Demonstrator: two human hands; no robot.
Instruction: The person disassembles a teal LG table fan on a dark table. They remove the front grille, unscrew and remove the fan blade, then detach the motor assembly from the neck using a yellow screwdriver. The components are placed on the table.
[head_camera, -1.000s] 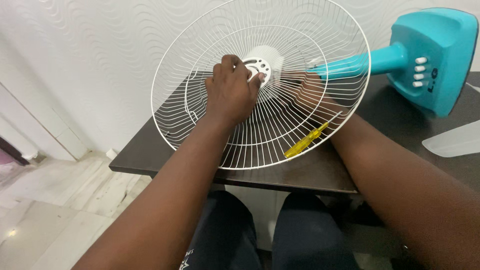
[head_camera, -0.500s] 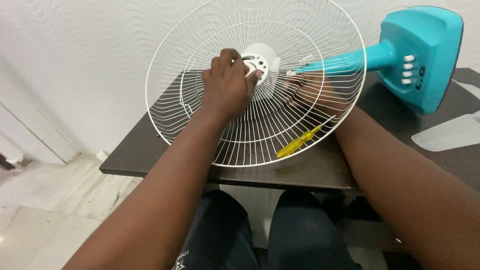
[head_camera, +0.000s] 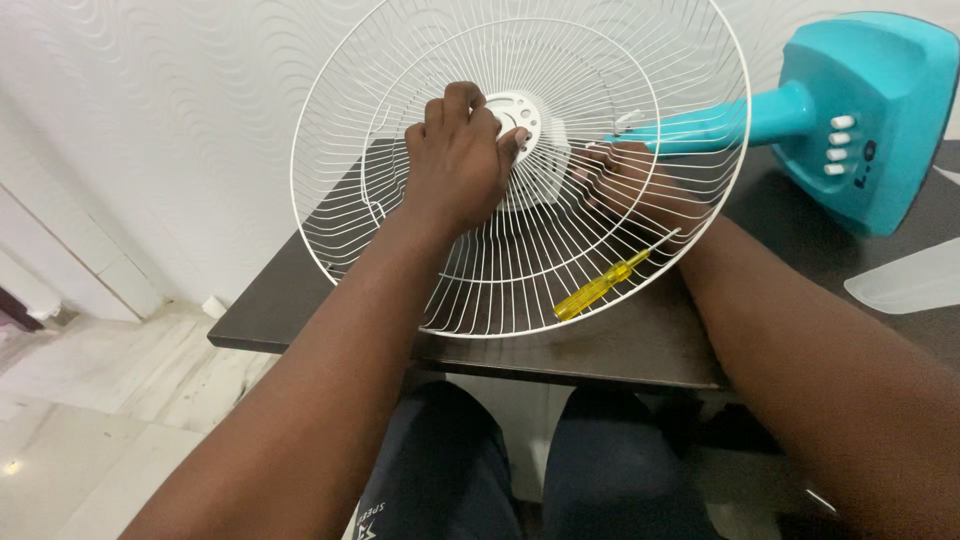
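Left hand (head_camera: 458, 160) is inside the dish of the white wire fan guard (head_camera: 420, 270), fingers curled and pinching at the white plastic hub ring (head_camera: 520, 118) in the middle. Looks like it's gripping or turning whatever fastens the guard there, though the fingers cover the actual piece, so I can't say what it is. Right hand (head_camera: 628, 180) is behind the mesh, wrapped around the back of the fan where the motor end would be, apparently bracing it. Through the wires I can't tell how tightly it's closed.

Progress-wise, my read: the fan is partly in pieces. The guard sits at the head of the teal fan body (head_camera: 860, 110), which lies on its side on the dark table (head_camera: 620, 350), and one loose translucent blade (head_camera: 905, 285) lies off at the right edge of the table, well apart from the guard. No blade or front guard is mounted, so the centre fastening is the step in hand and everything in front of it isn't on.

Count: one wire guard, one hub ring, one teal fan body with four white buttons (head_camera: 838, 145), one yellow-handled screwdriver (head_camera: 597, 290) lying on the table behind the guard's lower rim, one loose blade piece, two hands.
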